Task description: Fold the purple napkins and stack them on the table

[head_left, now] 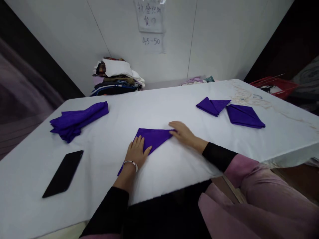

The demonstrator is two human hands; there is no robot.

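A purple cloth napkin, folded into a triangle, lies on the white-covered table in front of me. My left hand rests flat on its left part with the fingers stretched out, covering some of the cloth. At the right-hand corner, my right hand has that tip between thumb and fingers; the exact grip is partly hidden and slightly blurred. Two folded purple napkins, one farther off and one to its right, lie beyond my right hand. A loose bunch of purple cloth is at the left.
A black phone-like slab lies on the white tablecloth at the left. Stacked clothes stand behind the far edge, against a wall with a handwritten paper sign. A red basket is at the far right.
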